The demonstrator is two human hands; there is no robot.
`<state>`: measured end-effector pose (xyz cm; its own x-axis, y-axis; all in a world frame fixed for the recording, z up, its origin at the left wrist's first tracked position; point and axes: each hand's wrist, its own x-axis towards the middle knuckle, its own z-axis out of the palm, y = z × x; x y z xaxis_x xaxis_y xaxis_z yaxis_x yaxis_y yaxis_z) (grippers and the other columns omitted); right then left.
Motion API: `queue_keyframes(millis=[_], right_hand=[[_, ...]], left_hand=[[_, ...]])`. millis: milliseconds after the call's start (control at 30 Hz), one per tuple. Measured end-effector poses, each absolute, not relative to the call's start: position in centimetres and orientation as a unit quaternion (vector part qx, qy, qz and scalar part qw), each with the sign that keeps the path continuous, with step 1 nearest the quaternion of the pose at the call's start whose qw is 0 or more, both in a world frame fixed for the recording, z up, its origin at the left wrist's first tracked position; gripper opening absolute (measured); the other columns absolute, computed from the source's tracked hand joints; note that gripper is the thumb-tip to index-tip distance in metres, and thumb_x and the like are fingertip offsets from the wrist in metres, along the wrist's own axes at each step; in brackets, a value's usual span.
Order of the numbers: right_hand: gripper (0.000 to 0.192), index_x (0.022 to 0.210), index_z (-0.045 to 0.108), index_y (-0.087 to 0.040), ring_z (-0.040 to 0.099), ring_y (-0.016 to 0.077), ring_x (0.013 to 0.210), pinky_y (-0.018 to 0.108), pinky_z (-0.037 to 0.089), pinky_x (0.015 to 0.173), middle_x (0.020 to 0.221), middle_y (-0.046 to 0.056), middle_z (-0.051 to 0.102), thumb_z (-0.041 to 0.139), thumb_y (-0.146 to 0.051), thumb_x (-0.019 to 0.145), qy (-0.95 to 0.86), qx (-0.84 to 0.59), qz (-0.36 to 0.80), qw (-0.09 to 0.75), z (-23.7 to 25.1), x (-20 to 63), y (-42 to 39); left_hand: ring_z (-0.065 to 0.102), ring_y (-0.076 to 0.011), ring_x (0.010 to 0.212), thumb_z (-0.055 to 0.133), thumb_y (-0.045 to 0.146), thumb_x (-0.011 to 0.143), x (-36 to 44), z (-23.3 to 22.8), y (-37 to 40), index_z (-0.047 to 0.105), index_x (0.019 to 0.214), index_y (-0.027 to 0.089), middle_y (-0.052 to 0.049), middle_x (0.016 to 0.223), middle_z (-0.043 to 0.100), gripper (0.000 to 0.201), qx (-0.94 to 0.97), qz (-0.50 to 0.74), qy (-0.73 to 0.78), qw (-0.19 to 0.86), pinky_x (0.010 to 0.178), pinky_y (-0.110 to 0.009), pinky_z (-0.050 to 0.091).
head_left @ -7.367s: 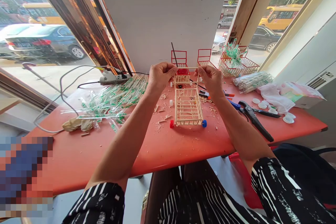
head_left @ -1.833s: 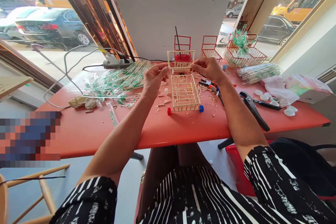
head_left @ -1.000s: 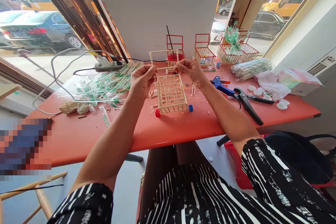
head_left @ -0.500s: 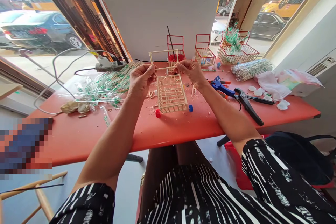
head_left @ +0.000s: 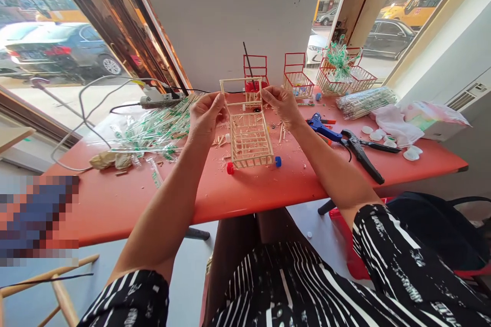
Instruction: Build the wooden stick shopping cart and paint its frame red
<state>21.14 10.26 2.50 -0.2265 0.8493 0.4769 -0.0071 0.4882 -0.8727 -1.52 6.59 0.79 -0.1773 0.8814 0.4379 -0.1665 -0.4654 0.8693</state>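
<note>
Head view, centre of frame: a small pale wooden-stick cart basket with one red and one blue wheel [head_left: 251, 140] stands on the orange-red counter [head_left: 268, 191], just below both hands.
Frame piece: a thin rectangular handle frame of pale wooden sticks [head_left: 241, 93] rises upright at the basket's far end, touching its top rim.
Left hand [head_left: 205, 115]: fingers curled, thumb and forefinger in a narrow grip pinched on the frame's left post; wrist raised, forearm running up from the lower left of the frame.
Right hand [head_left: 282, 104]: the same narrow pinch on the right post; forearm coming in from the lower right, palm turned inward.
Doing it well, as a judgement: keep both pinches level so the frame sits square on the rim, press lightly so the thin sticks do not bow, and hold steady while the joint sets.
Right of centre: a blue-and-black glue gun [head_left: 345, 140] lies on the counter, near the right forearm.
Left of centre: a heap of clear green-printed wrappers [head_left: 153, 130].
Upper centre: red wire mini carts [head_left: 297, 79] along the far edge.
Far right: white round caps [head_left: 412, 153].
</note>
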Motion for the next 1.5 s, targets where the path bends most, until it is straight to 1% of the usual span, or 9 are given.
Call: queue_keyframes(millis=[133,333,433,633,767,933,1067,1300,1500], right_hand=[[0.057,0.084,0.072,-0.022,0.063,0.0125,0.077,0.026,0.055,0.074,0.085,0.002,0.073,0.079,-0.078,0.088,-0.677,-0.317,0.385,0.541,2.4,21.0,10.3],[0.067,0.087,0.071,-0.023,0.064,0.0129,0.08,0.028,0.059,0.08,0.089,0.003,0.074,0.073,-0.09,0.083,-0.691,-0.279,0.377,0.55,2.5,21.4,10.5],[0.062,0.093,0.07,-0.024,0.067,0.0131,0.085,0.029,0.061,0.084,0.091,0.003,0.076,0.071,-0.086,0.089,-0.689,-0.297,0.363,0.553,2.8,21.5,10.3],[0.056,0.101,0.075,-0.023,0.071,0.0128,0.09,0.027,0.06,0.085,0.097,0.004,0.078,0.068,-0.078,0.097,-0.682,-0.319,0.342,0.562,3.7,21.9,9.7],[0.055,0.097,0.077,-0.022,0.069,0.0126,0.085,0.029,0.059,0.084,0.092,0.003,0.078,0.069,-0.077,0.097,-0.677,-0.304,0.32,0.589,3.7,22.1,10.0],[0.059,0.089,0.077,-0.022,0.068,0.0124,0.081,0.03,0.06,0.083,0.083,0.002,0.075,0.071,-0.08,0.094,-0.673,-0.295,0.304,0.606,3.2,22.3,10.8],[0.063,0.09,0.078,-0.022,0.068,0.0125,0.079,0.031,0.06,0.083,0.082,0.002,0.075,0.069,-0.084,0.091,-0.676,-0.284,0.293,0.613,3.1,22.2,10.8],[0.064,0.092,0.078,-0.021,0.067,0.0127,0.077,0.032,0.058,0.076,0.082,0.002,0.074,0.066,-0.084,0.094,-0.691,-0.286,0.234,0.622,3.5,22.3,10.1],[0.053,0.095,0.077,-0.022,0.072,0.013,0.083,0.032,0.059,0.082,0.086,0.001,0.075,0.063,-0.072,0.104,-0.701,-0.315,0.215,0.602,3.4,22.3,10.1]], left_hand=[[0.055,-0.0079,0.052,0.095,0.052,0.085,-1.9,1.8,7.4,0.081,0.092,0.023,0.001,0.068,0.068,0.034,0.521,0.697,0.35,0.347,0.046,-0.022,0.043],[0.055,-0.0077,0.053,0.098,0.049,0.082,-1.8,2.8,8.1,0.081,0.085,0.021,-0.001,0.072,0.072,0.033,0.527,0.694,0.349,0.345,0.047,-0.023,0.042],[0.051,-0.0068,0.051,0.097,0.045,0.084,-1.6,3.1,8.0,0.081,0.085,0.021,-0.001,0.072,0.072,0.029,0.529,0.694,0.346,0.344,0.047,-0.023,0.041],[0.056,-0.0088,0.055,0.094,0.035,0.088,-0.8,3.8,8.2,0.079,0.087,0.02,-0.001,0.071,0.07,0.021,0.534,0.689,0.349,0.345,0.051,-0.025,0.043],[0.052,-0.0076,0.053,0.091,0.033,0.09,0.0,3.7,8.8,0.078,0.083,0.02,0.0,0.067,0.066,0.02,0.546,0.688,0.344,0.333,0.051,-0.024,0.042],[0.048,-0.0072,0.05,0.09,0.038,0.091,0.6,3.0,9.6,0.076,0.082,0.022,0.002,0.065,0.063,0.022,0.556,0.688,0.341,0.318,0.049,-0.023,0.041],[0.05,-0.0072,0.051,0.088,0.04,0.093,0.5,2.6,9.8,0.075,0.083,0.023,0.001,0.067,0.064,0.024,0.558,0.692,0.336,0.31,0.049,-0.023,0.042],[0.05,-0.0074,0.051,0.086,0.04,0.095,0.7,2.8,9.3,0.076,0.083,0.023,0.002,0.067,0.064,0.023,0.563,0.699,0.337,0.285,0.05,-0.024,0.043],[0.05,-0.0065,0.05,0.089,0.032,0.09,1.1,3.3,9.2,0.073,0.078,0.021,0.002,0.065,0.064,0.023,0.559,0.709,0.342,0.26,0.049,-0.023,0.042]])
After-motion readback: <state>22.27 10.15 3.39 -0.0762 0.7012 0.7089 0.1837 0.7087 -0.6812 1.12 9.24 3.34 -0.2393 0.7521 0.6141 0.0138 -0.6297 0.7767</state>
